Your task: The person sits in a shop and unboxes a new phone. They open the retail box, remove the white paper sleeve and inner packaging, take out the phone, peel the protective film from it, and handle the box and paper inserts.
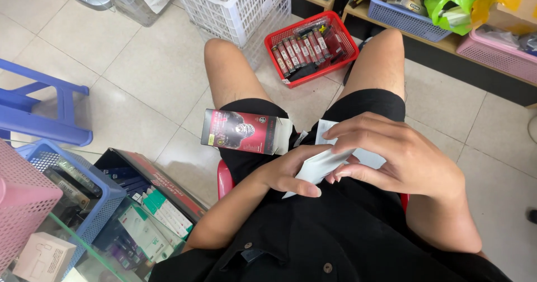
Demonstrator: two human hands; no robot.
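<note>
Both hands meet over the lap on a white packet (321, 164). The left hand (291, 175) holds it from below, with the thumb curled under the packet's lower edge. The right hand (391, 156) lies on top, and its fingers (349, 134) press down along the upper edge. So both hands are closed on the packet, and it sits tilted between them, probably so it stays flat and does not slip.

Just left of the packet, a dark red box (243, 131) lies on its side across the left thigh. Its white end flap hangs open and points toward the packet. It has a round picture on its face and a small yellow patch at its far end. The thigh keeps it close and off the floor.

Past the knees, away from the packet, a red basket (341, 30) on the tile floor holds a row of slim dark and red packs standing side by side. A white basket (235, 5) stands beside it.

Far left of the packet are a blue basket (103, 189) with boxes in it, a pink basket (22, 203) and a blue stool (39, 108).
</note>
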